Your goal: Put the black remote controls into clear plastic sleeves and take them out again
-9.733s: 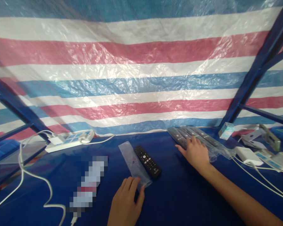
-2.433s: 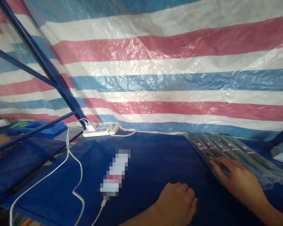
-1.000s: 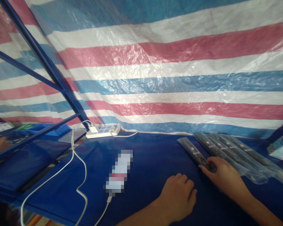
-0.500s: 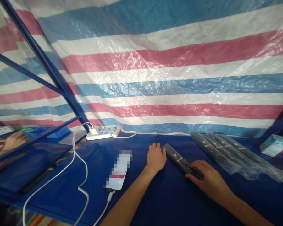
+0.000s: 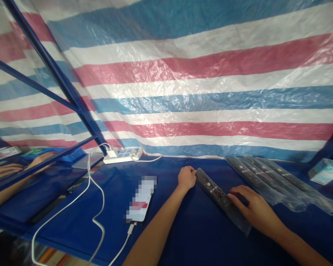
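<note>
The left hand point(image 5: 186, 178) pinches the far end of the bagged remote point(image 5: 216, 192) lying on the worktop point(image 5: 188, 225), while the right hand point(image 5: 252, 208), fingers spread, presses its near half; unsleeving appears underway, calling next for a steady pull.

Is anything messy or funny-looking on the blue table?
Nothing looks broken or spilled. One bagged remote lies apart from the pile, slanted, with the left hand at its far end and the right hand on its near end. The white cable loops loosely.
</note>
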{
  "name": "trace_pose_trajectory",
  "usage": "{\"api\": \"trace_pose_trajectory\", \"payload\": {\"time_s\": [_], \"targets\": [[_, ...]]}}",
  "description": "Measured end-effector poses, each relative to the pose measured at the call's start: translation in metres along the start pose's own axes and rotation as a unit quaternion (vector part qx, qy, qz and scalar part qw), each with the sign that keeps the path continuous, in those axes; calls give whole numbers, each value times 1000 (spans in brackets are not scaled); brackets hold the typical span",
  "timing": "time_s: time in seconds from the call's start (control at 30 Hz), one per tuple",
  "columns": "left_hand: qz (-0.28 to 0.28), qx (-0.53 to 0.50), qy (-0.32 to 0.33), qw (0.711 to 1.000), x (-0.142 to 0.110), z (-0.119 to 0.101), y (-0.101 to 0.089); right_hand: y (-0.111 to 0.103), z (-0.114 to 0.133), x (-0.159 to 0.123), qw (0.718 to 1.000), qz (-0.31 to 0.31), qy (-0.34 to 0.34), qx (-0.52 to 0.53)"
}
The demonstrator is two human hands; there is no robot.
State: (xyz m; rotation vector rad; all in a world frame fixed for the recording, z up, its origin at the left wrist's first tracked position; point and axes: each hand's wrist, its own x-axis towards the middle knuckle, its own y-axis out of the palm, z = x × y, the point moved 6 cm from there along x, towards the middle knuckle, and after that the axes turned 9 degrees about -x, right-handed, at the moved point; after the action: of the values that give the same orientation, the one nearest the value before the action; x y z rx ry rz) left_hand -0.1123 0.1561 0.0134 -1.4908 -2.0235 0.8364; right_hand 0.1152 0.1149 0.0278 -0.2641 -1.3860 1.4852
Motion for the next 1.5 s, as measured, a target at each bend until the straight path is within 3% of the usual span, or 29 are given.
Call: {"api": "trace_pose_trajectory", "payload": {"time_s": [0.27, 0.63, 0.97, 1.27, 1.5], "targets": [[-23, -14, -5, 1000, 3, 5, -8, -3, -7, 2, 1000, -3, 8, 1], [7, -6, -33, 999, 6, 5, -6, -2, -16, 2, 1000, -8, 9, 15], [-25, 6, 30, 999, 3, -6, -13, -10, -18, 5, 999, -18, 22, 19], [-69, 82, 114, 988, 3, -39, -59, -14, -25, 4, 999, -12, 46, 25], [-50, 76, 192, 977, -3, -79, -86, -4, -13, 0, 995, 84, 54, 4]]}}
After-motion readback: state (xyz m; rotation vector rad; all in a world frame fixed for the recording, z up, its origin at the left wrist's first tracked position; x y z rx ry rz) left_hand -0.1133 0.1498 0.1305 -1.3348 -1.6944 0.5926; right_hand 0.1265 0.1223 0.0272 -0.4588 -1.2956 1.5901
